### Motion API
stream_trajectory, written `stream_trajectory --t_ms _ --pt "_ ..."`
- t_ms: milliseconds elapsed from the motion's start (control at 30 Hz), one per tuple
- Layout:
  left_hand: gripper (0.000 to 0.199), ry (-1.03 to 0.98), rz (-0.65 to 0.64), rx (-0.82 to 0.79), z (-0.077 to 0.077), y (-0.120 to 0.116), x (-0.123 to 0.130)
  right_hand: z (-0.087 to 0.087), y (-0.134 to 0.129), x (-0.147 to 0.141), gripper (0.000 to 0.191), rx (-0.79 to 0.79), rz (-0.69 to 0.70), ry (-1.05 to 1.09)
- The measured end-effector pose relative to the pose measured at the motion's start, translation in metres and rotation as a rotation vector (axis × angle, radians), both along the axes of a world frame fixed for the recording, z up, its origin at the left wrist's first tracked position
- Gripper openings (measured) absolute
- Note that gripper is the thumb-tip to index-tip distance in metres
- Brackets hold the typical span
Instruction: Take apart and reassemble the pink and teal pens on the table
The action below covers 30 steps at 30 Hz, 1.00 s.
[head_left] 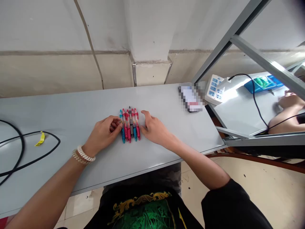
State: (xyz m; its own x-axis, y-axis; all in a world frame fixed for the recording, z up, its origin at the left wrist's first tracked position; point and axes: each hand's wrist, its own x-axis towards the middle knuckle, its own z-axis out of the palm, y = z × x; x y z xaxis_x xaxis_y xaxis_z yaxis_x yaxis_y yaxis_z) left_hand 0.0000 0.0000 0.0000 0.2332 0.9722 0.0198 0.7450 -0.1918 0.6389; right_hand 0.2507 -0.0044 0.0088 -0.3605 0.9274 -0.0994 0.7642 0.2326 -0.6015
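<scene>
A row of several click pens (130,125) lies side by side on the grey table (162,98). Most are pink, with a grey one among them and a blue pen (123,133) at the left end. My left hand (105,130) is at the left side of the row, its fingers curled and thumb and forefinger pinched at the blue pen's middle. On the other side, my right hand (152,127) rests beside the rightmost pink pen (138,132), thumb and forefinger apart, holding nothing. A small gap shows between its forefinger and the pens.
Black cable (59,141) loops across the table's left part, with a yellow tag (41,139). A phone (191,98), blurred out, lies at the back right near a white power strip (214,89). Beyond a metal frame (267,57), another person's arm (286,111) and a blue tray (263,83) show.
</scene>
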Motion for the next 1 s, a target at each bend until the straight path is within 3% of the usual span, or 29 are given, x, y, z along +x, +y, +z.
stream_trajectory --t_ms 233,500,800,1000 --pt "0.033 -0.006 -0.011 0.02 -0.001 0.0 0.0 -0.004 0.002 -0.002 0.051 0.021 0.015 0.127" --pt "0.034 -0.021 0.0 0.0 0.0 -0.001 0.0 0.008 -0.002 -0.02 0.051 0.032 0.162 -0.053" --pt "0.032 -0.021 -0.009 0.005 -0.001 -0.001 -0.001 0.02 -0.003 -0.024 0.027 -0.013 0.063 -0.238" --pt "0.03 -0.03 -0.02 0.045 -0.003 -0.001 -0.001 0.012 -0.009 -0.01 0.016 0.024 0.057 -0.173"
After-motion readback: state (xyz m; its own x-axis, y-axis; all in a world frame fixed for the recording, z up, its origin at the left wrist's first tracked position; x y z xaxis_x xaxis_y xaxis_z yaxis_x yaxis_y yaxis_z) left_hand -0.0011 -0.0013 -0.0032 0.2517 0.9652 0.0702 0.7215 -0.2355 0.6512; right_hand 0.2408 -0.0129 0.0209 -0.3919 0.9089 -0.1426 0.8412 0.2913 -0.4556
